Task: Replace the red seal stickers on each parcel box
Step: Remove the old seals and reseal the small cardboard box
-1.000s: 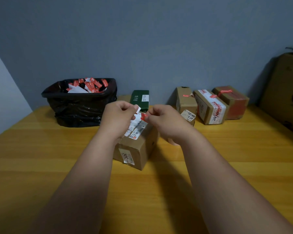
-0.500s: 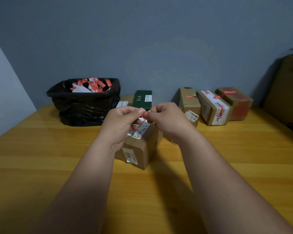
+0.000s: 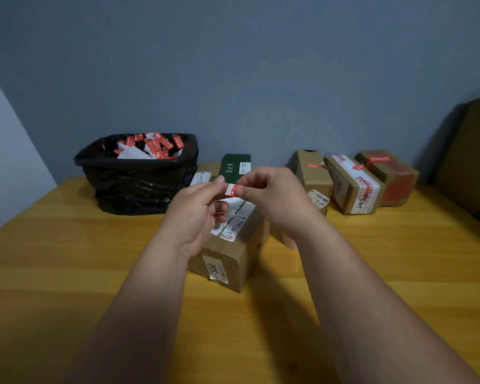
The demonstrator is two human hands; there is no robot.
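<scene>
Both hands work a small red seal sticker (image 3: pixel 234 189) in the air just above the parcel box (image 3: pixel 233 245), which sits on the counter (image 3: pixel 67 259) in front of the person. The left hand (image 3: pixel 198 214) pinches the sticker's white end between thumb and forefinger; the right hand (image 3: pixel 272 200) pinches its red end. It looks as though the sticker is being parted from its backing, though the frame is too small to be sure.

The sticker is likely paper-thin, almost weightless and limp, and its glue side will probably cling to skin or fold onto itself. It is best held by the very edges or by a corner, and kept taut between the two hands until it is laid down.

The parcel box is stiff cardboard with white labels on its top and near face, and should stay put under light pressing. Behind the parcel box, against the wall, stand more boxes (image 3: pixel 354 184) with red seals; behind it to the left is a black-lined bin (image 3: pixel 139 184) holding discarded red strips.
</scene>
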